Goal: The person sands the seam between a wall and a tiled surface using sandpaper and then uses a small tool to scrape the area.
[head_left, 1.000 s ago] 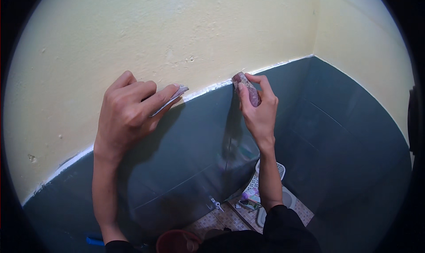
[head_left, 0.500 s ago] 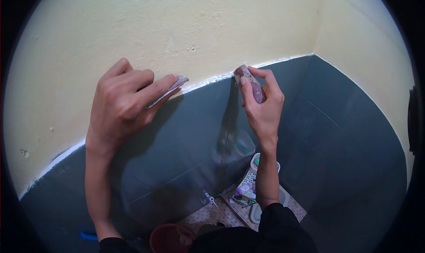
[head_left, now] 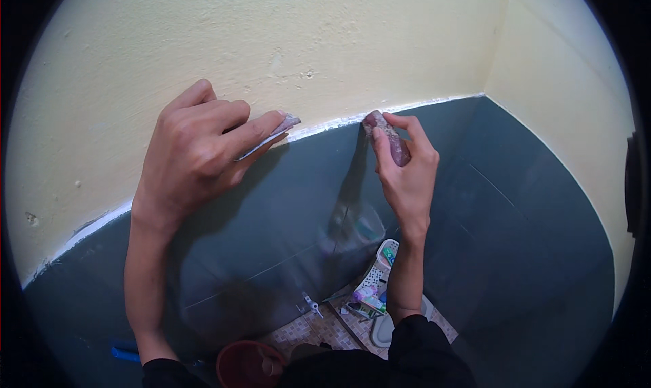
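Observation:
My left hand [head_left: 196,150] is closed, pinching a thin flat grey piece [head_left: 271,138] with a pale edge, possibly a folded sheet. The tip of that piece lies by the white strip [head_left: 332,126] that runs between the cream wall and the dark green tiles. Farther right, my right hand [head_left: 410,171] grips a rough purplish-brown block [head_left: 389,138], stone-like in look, between thumb and fingers. Its upper end meets the strip. The block's lower part is partly hidden in the hand.
Cream wall [head_left: 203,35] rises above the green tiles [head_left: 271,218], with a corner at the right. Below are a small tap [head_left: 311,305], a red bucket [head_left: 237,361], a white basket [head_left: 371,279] with packages, and a blue object [head_left: 125,354] at lower left.
The view has shifted slightly, so both hands appear a little farther right. The block's upper end sits slightly lower against the strip. Both hands keep their holds.

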Motion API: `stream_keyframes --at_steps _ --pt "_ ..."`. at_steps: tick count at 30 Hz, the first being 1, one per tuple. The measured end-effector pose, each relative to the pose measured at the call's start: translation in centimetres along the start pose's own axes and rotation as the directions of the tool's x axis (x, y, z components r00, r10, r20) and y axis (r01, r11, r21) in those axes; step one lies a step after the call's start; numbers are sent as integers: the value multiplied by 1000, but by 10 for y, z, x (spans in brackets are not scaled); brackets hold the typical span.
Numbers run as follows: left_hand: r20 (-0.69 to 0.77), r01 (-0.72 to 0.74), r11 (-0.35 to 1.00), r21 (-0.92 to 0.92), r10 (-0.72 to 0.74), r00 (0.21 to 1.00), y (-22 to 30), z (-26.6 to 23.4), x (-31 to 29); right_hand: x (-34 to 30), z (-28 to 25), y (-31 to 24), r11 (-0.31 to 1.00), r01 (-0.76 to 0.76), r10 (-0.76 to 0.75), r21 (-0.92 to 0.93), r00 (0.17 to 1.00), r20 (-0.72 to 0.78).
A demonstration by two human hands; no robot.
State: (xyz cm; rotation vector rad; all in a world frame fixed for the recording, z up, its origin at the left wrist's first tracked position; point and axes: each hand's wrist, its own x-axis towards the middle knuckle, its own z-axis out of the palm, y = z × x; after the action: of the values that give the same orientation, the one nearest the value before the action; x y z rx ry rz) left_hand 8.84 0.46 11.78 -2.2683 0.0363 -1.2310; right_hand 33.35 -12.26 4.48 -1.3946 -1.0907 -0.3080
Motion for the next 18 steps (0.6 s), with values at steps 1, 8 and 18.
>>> stream_keyframes --at_steps 1,8,18 --pt "-1 2 1000 1 -2 1000 0 -1 0 0 -3 -5 1000 -19 19 -7 1000 -15" --pt "8 2 1000 17 -2 1000 1 0 1 -1 -1 2 1000 25 -25 5 1000 -9" --pt "33 -4 1000 5 4 999 0 -5 0 -5 -2 -9 999 -19 18 39 1000 26"
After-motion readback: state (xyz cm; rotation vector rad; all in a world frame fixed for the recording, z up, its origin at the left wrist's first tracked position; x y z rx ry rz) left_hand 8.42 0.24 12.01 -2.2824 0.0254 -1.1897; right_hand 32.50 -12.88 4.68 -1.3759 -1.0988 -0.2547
